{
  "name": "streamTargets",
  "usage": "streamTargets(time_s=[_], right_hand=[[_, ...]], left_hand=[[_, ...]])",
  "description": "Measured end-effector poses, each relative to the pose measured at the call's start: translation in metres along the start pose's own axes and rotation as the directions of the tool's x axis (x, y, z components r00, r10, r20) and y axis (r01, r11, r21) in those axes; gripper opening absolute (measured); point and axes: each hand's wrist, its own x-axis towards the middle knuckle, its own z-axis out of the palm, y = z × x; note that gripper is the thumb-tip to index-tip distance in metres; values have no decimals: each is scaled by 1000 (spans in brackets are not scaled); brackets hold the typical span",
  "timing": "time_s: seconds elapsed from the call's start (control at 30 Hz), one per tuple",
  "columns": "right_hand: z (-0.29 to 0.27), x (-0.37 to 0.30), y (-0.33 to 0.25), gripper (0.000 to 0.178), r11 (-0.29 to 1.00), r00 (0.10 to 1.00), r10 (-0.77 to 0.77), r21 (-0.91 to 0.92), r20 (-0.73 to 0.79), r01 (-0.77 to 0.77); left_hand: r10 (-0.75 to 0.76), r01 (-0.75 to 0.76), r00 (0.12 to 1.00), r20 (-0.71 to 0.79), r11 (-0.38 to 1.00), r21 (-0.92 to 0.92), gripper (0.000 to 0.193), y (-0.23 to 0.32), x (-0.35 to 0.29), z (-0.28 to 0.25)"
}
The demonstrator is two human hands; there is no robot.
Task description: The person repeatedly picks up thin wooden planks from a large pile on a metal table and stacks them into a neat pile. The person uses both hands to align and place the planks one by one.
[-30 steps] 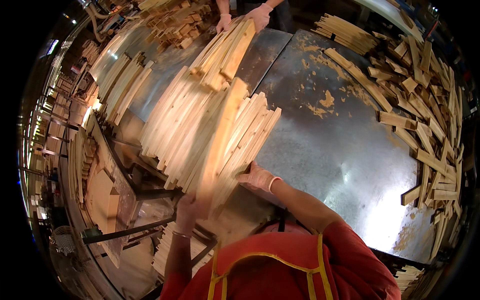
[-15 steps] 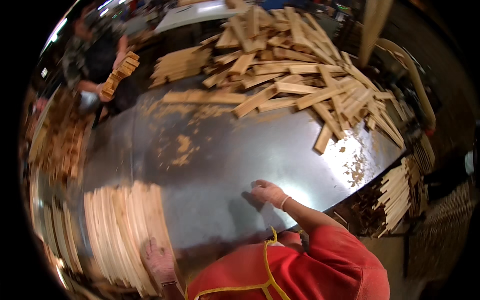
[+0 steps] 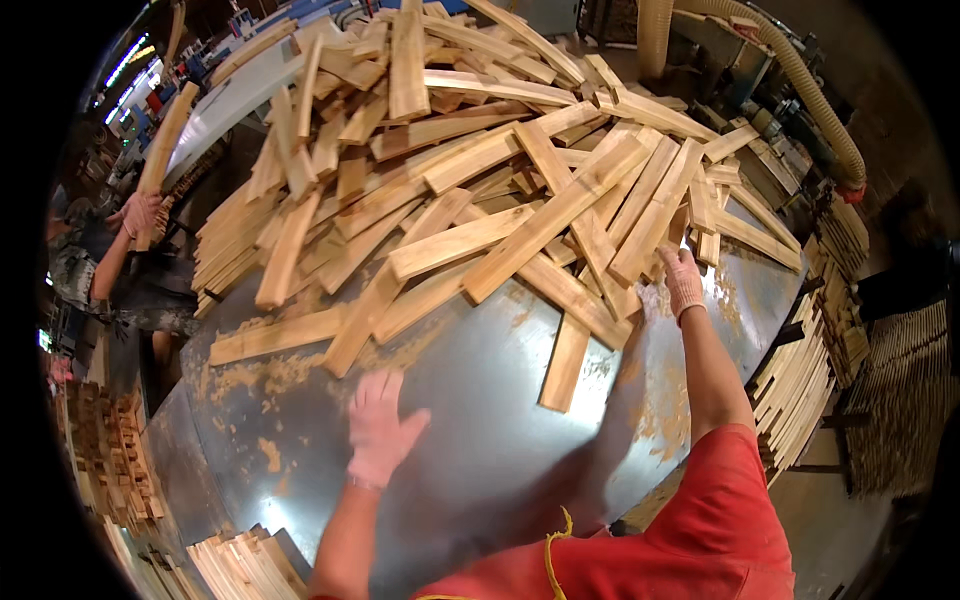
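Note:
My left hand (image 3: 381, 425), in a pale glove, hovers over the bare metal of the table (image 3: 480, 400), thumb and fingers apart, with nothing in it. Its closest pieces are the slat ends at the heap's front edge. My right hand (image 3: 682, 284), gloved too, reaches to the right side of a big loose heap of wooden slats (image 3: 560, 222). The fingers are partly bent beside a slat (image 3: 657, 215); whether they touch it I cannot make out. No slat is lifted in either hand.
A neat row of slats (image 3: 245, 565) lies at the table's near left. Sawdust (image 3: 270, 455) is scattered on the metal. At the far left a co-worker's hand (image 3: 140, 213) holds wood. Stacked slats (image 3: 795, 400) stand off the right edge; a ribbed hose (image 3: 815, 85) curves behind.
Both hands have moved forward: the left off the neat row to the open metal, the right to the heap. My view has shifted toward the heap. The co-worker's wood is now held upright.

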Motion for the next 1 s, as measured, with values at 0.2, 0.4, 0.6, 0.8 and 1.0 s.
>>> streamTargets(time_s=[0.2, 0.4, 0.6, 0.8, 1.0], right_hand=[[50, 21, -32, 49, 643, 872, 236, 604, 429, -471], [91, 25, -46, 64, 328, 800, 46, 747, 599, -578], [85, -9, -49, 60, 265, 774, 136, 730, 619, -630], [53, -152, -61, 55, 412, 630, 254, 507, 734, -757], [44, -326, -47, 71, 594, 577, 197, 372, 793, -714]], left_hand=[[245, -235, 968, -53, 961, 144, 93, 56, 246, 40], [202, -219, 972, 118, 964, 153, 87, 105, 396, 75], [251, -248, 942, 223, 968, -46, 86, 144, 331, 101], [-78, 67, 964, 256, 996, 51, 104, 113, 126, 103], [-331, 353, 889, 316, 935, -15, 105, 76, -75, 83]])
